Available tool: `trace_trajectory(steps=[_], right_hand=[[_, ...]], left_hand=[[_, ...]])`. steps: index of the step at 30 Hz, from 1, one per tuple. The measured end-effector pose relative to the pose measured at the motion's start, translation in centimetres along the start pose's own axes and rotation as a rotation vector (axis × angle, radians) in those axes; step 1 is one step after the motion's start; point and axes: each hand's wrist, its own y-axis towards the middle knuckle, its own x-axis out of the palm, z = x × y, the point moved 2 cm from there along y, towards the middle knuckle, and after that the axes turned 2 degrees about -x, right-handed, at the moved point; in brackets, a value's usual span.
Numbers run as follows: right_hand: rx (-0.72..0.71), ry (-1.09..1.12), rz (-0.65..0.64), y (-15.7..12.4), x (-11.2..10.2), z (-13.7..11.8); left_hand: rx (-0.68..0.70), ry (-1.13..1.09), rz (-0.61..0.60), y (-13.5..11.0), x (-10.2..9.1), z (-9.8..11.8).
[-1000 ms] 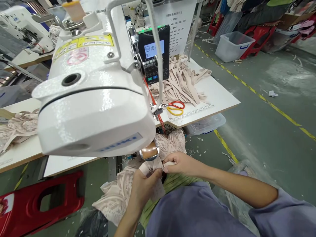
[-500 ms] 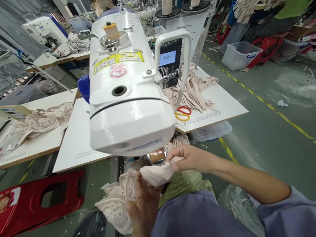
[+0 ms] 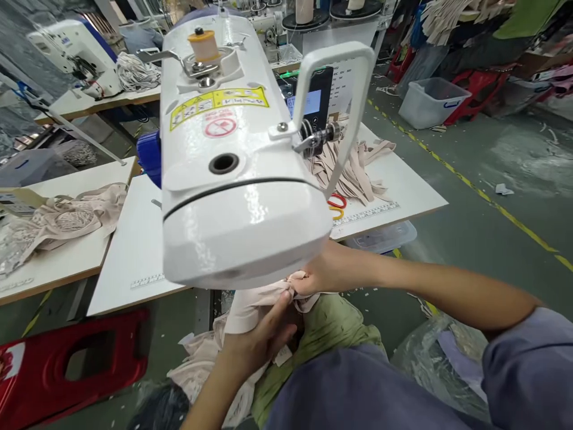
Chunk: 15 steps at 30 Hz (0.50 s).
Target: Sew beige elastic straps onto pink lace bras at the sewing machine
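Below the head of the white sewing machine (image 3: pixel 242 233), both my hands hold a pale beige bra (image 3: pixel 248 307). My left hand (image 3: pixel 262 340) grips its near side, thumb on top and fingers curled beneath. My right hand (image 3: pixel 320 272) pinches the gathered fabric close to the left thumb, with part of the hand hidden by the machine head. The needle area is also out of sight behind it. More beige lace garments (image 3: pixel 201 364) hang below my left wrist. A small white label (image 3: pixel 283 356) shows under the left fingers.
Beige straps (image 3: pixel 353 170) and red-and-yellow-handled scissors (image 3: pixel 338 204) lie on the white tabletop (image 3: pixel 403 185) to the right. More beige garments (image 3: pixel 80 218) rest on the left table. A red stool (image 3: pixel 116 346) stands lower left, a clear bin (image 3: pixel 432 101) far right.
Both hands have moved up and forward with the bra, bringing it against the underside of the machine head. The right hand now goes partly behind the head. My view has shifted slightly.
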Motion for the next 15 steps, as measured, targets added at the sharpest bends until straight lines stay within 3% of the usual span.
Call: trace_trajectory(steps=[3, 6, 11, 13, 15], right_hand=[[0.005, 0.010, 0.006, -0.1, 0.0, 0.0], [-0.038, 0.007, 0.053, -0.5, 0.6, 0.7], [-0.285, -0.072, 0.493, -2.0, 3.1, 2.9], [-0.307, -0.085, 0.577, -2.4, 4.0, 3.5], [-0.280, -0.050, 0.576, -2.5, 4.4, 3.8]], left_hand=[[0.077, 0.074, -0.033, 0.8, 0.4, -0.5], [0.045, 0.071, -0.082, 1.1, 0.3, -0.6], [-0.067, 0.065, -0.109, 1.3, -0.1, 0.4], [-0.119, 0.080, -0.114, 1.4, -0.1, 1.0], [-0.191, 0.083, -0.132, 1.3, -0.1, 1.6]])
